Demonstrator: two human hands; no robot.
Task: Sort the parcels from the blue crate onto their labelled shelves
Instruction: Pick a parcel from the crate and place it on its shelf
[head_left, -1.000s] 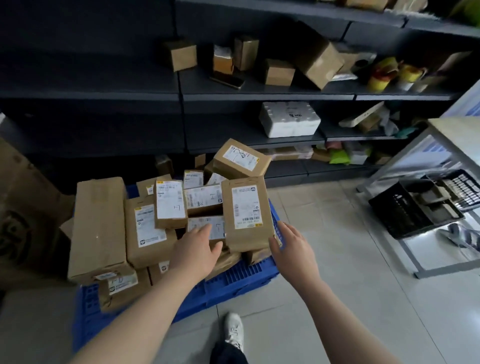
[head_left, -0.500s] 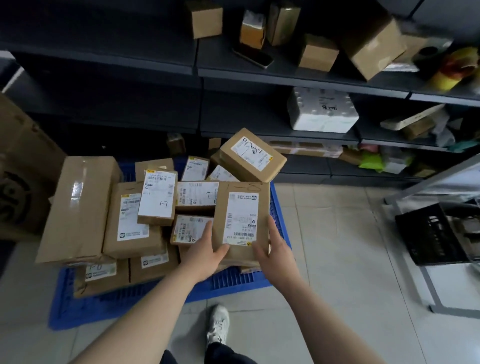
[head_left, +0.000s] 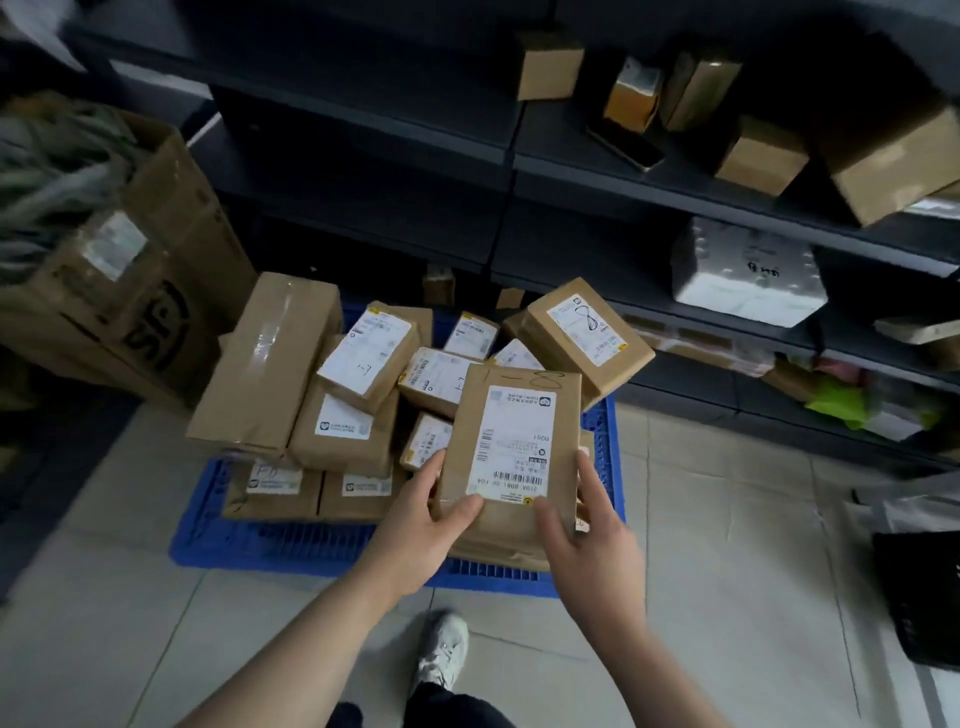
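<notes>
A blue crate (head_left: 291, 545) on the floor is piled with several brown cardboard parcels bearing white labels. I hold one tall brown parcel (head_left: 511, 410), marked "1-8" by hand along its top, upright over the crate's front right part. My left hand (head_left: 423, 525) grips its lower left edge, thumb across the front. My right hand (head_left: 587, 530) grips its lower right edge. Another parcel marked "8" (head_left: 584, 335) lies tilted just behind it. Dark shelves (head_left: 597, 171) rise behind the crate.
A large open carton (head_left: 140, 280) stands left of the crate. The shelves carry small brown boxes (head_left: 761, 156) and a white foam box (head_left: 748, 273). A black crate (head_left: 919, 597) sits on the tiled floor at right. My shoe (head_left: 444, 649) is below the crate.
Both hands closed round the tall parcel and lifted it a little toward me. My view swung right and closer, so the big carton at left came into sight.
</notes>
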